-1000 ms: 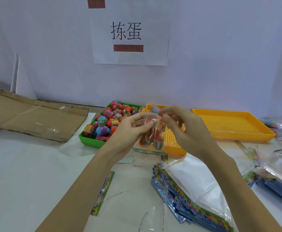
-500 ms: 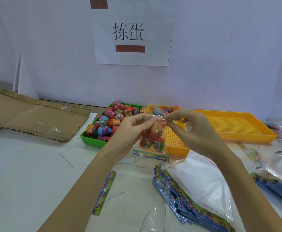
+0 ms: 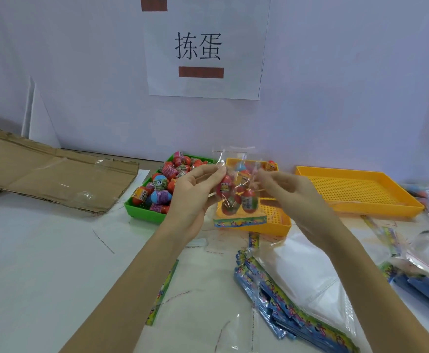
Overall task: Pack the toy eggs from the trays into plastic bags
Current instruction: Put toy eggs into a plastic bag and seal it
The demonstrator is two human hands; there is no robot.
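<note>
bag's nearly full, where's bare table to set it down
Bare table lies on the left, bordered by the cardboard, the green tray and the left hand's forearm. The right yellow tray looks empty too. Crowded: lower right, with the stack of bags and packs at the right edge.

Flattened cardboard (image 3: 52, 171), wall sign (image 3: 205, 47)

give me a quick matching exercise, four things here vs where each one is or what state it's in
Things:
1. green tray
2. far right yellow tray
3. clear bag
4. flattened cardboard

States:
a. holds no eggs
b. held up between left hand and right hand, eggs inside
c. lying at the table's left
d. heaped with toy eggs

Pairs: 1-d, 2-a, 3-b, 4-c
</note>
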